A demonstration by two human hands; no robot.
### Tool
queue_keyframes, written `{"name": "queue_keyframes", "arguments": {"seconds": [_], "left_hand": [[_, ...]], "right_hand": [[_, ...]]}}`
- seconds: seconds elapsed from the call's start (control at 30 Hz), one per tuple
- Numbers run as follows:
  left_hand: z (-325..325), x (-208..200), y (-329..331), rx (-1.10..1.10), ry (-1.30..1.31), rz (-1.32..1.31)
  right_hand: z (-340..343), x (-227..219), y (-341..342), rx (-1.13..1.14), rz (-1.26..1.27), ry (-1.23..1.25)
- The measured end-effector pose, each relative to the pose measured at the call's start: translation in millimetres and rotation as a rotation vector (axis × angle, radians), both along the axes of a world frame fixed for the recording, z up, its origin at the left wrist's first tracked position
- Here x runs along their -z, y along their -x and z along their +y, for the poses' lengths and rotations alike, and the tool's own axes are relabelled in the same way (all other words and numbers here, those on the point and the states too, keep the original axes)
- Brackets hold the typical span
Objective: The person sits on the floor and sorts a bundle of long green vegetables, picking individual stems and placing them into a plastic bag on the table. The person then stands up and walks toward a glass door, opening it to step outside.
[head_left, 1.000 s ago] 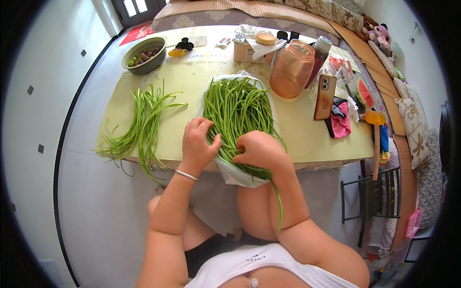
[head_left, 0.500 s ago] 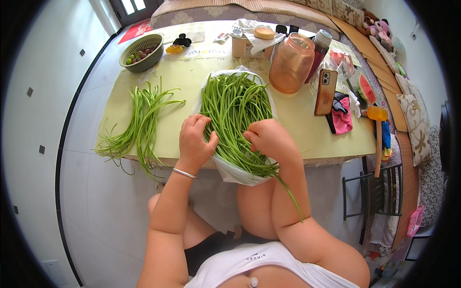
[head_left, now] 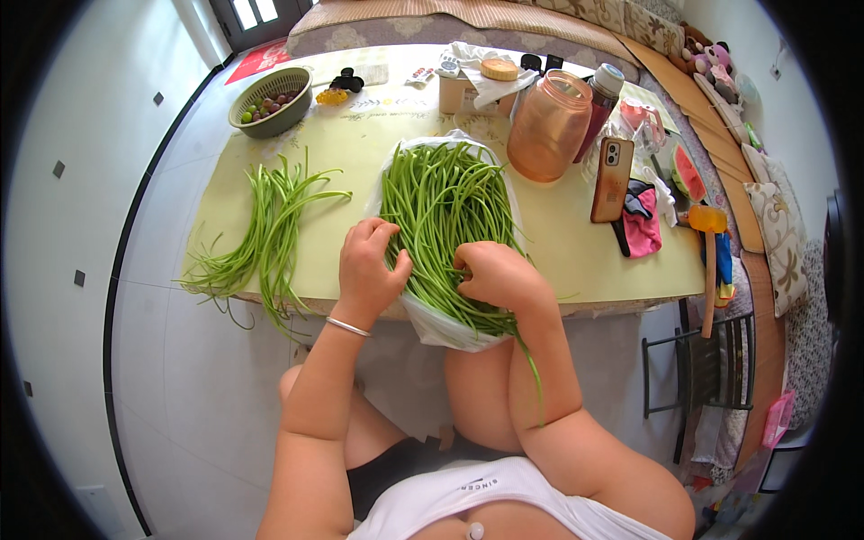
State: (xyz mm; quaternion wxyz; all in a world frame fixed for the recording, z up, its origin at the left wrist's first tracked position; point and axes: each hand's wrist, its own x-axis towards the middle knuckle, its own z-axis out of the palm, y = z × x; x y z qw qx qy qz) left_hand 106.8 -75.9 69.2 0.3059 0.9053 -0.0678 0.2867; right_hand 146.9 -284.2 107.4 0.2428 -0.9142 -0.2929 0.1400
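Long, thin green vegetable stems (head_left: 441, 202) fill a white plastic bag (head_left: 439, 331) at the table's front edge. My right hand (head_left: 506, 274) lies on the right side of this heap, fingers curled in around some stems; its fingertips are partly hidden. At the bag's left rim is my left hand (head_left: 367, 270), thumb and fingers apart and bent toward the stems, with nothing visible between them. One stem hangs below the bag past my right forearm. Left of the bag lies a smaller bunch of stems (head_left: 270, 216), its thin ends drooping over the table edge.
A basket of grapes (head_left: 297, 115) stands far left, near a black hair clip (head_left: 346, 81). To the right are a pinkish jar (head_left: 549, 126), a dark bottle (head_left: 605, 94), an upright phone (head_left: 612, 180), pink cloth (head_left: 641, 229) and a mallet (head_left: 709, 220). A folding chair (head_left: 697, 364) sits right.
My right hand has shifted slightly down and its fingers have sunk deeper among the stems. The hanging stem's end has swung left. My left hand has barely moved.
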Motion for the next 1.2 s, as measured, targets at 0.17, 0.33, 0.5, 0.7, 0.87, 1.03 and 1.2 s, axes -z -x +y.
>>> {"name": "queue_keyframes", "arguments": {"seconds": [0.17,0.33,0.5,0.7,0.87,1.03,1.2], "left_hand": [[6.6,3.5,-4.0,0.000,-0.016,-0.001],[14.8,5.0,-3.4,-0.031,0.023,0.014],[-8.7,-26.4,15.7,0.116,-0.045,-0.115],[-22.3,-21.7,24.6,0.409,-0.238,-0.023],[-9.8,-16.6,16.3,0.384,-0.283,0.032],[17.6,-24.2,9.7,0.314,-0.211,0.038],[30.4,-22.4,6.8,0.233,-0.111,0.117]], "right_hand": [[-2.1,-6.1,1.8,0.019,0.020,-0.077],[-10.5,-17.6,7.4,0.016,-0.001,-0.142],[-15.3,-16.8,6.4,0.060,-0.007,-0.147],[-9.8,-9.2,-5.9,0.343,-0.079,-0.510],[-15.1,-27.3,-5.6,0.521,0.262,-1.254],[-34.6,-30.4,-7.5,0.342,0.481,-1.521],[-32.2,-20.1,-16.4,0.376,0.600,-1.635]]}}
